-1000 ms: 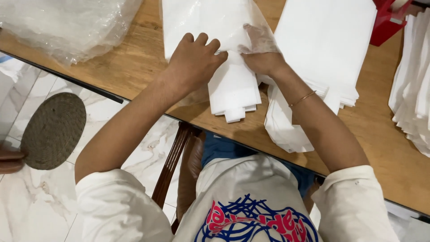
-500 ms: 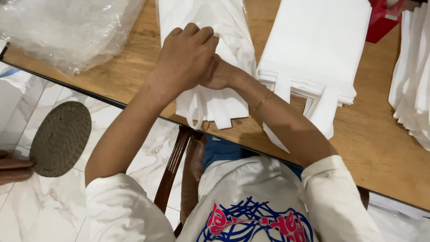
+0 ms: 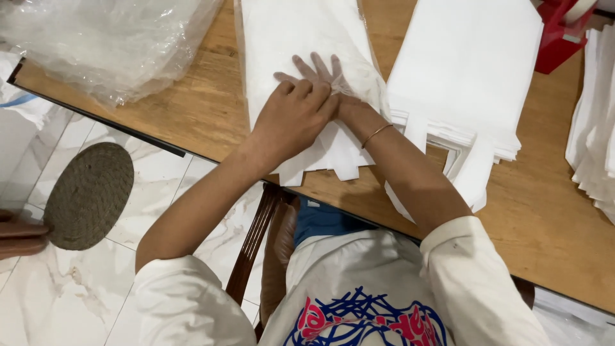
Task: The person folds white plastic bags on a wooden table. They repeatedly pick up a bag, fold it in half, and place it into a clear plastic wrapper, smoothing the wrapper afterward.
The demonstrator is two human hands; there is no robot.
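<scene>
Seen from above, a seated person in a white printed shirt leans over a wooden counter [image 3: 211,122]. The left hand [image 3: 293,115] lies loosely curled, knuckles up, on a stack of flat white bags with cut-out handles [image 3: 301,45] sheathed in a thin clear plastic sleeve; it holds nothing. The right hand [image 3: 318,74], a thin bangle at its wrist, is flat with fingers spread and seems to be under the clear film, pressing on the stack. This stack lies near the counter's front edge, its handle ends overhanging that edge. The packing looks part-way done: the sleeve covers most of the stack, but the handle ends appear bare and the opening unsealed. Just right of it, a second, unwrapped pile of the same white bags [image 3: 467,70] waits, with more white sheets [image 3: 596,128] at the right edge. A heap of crumpled clear plastic [image 3: 109,45] fills the far left corner; a red plastic object [image 3: 564,32] sits at the far right corner. Below the counter are pale marble floor tiles [image 3: 38,295], a round woven mat [image 3: 90,195] and a dark wooden chair [image 3: 256,237].
</scene>
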